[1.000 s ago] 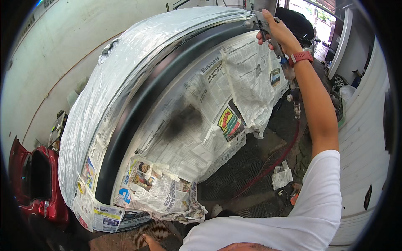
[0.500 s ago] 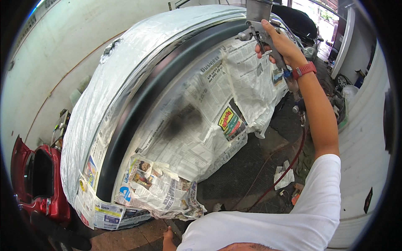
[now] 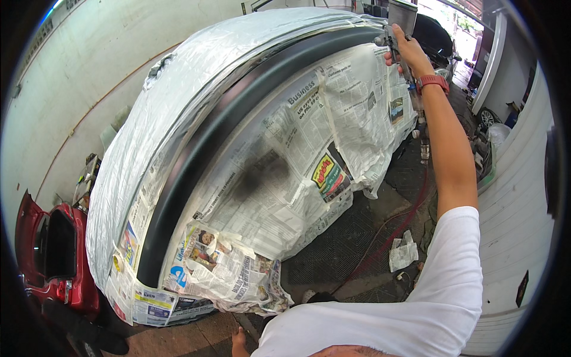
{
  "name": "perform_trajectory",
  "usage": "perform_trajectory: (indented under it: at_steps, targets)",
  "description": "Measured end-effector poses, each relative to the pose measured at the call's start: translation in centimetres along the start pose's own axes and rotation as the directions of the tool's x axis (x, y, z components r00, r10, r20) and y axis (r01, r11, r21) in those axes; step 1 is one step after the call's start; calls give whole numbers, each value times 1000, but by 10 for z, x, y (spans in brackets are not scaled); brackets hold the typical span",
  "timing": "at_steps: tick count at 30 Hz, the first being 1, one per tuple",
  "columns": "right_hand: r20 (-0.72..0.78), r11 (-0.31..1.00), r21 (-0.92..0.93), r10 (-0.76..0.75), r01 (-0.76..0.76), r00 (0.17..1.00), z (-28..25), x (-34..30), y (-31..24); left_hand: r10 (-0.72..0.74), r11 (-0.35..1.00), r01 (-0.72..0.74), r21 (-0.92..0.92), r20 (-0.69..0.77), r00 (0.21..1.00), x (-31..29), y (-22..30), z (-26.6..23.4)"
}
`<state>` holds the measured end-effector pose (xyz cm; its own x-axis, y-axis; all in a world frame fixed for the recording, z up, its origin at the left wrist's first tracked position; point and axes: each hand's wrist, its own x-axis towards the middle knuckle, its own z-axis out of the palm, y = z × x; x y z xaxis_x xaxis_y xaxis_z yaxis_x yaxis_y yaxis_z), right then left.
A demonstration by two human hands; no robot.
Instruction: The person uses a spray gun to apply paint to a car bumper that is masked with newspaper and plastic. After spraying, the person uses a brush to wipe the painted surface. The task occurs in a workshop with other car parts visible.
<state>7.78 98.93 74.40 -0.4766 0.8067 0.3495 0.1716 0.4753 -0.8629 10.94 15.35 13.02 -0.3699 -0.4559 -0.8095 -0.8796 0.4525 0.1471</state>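
Note:
My right hand [image 3: 411, 55], with a red watch on its wrist, is wrapped round the handle of a metal spray gun [image 3: 393, 44] with a cup [image 3: 402, 16] on top. It is at the far right end of a long, curved dark car-body strip [image 3: 208, 128]. Newspaper masking [image 3: 297, 160] covers the panel below the strip, with a dark smudge in its middle. A silver cover [image 3: 128, 140] hides the part above. My left hand [image 3: 239, 343] hangs low at the bottom edge, away from the car; its fingers are too small to make out.
A red hose [image 3: 392, 238] trails across the floor behind my right arm, near a crumpled paper sheet [image 3: 404, 252]. A red car [image 3: 74, 262] with its rear open stands at left. At back right is a dark car with its hood [image 3: 429, 33] raised; a white wall runs along the right.
My right hand has carried the spray gun rightward and slightly farther off, to the strip's far end. The hose has shifted with it. My left hand has barely moved.

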Motion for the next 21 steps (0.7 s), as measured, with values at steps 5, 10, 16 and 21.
perform_trajectory:
  at_steps: [5,10,16,21]
  targets:
    - [-55,999,-37,-30,28,998,9,-15,-3,114,993,-114,35,-13,993,19,-9,-6]
    - [42,998,35,-54,53,998,29,-57,-17,147,980,-160,120,107,983,25,0,-15]
    - [216,991,95,-108,90,970,60,-139,-62,292,948,-292,129,19,956,60,-1,-18]
    - [385,972,234,-121,30,915,70,-191,-79,263,965,-262,-20,59,963,77,-7,-32]
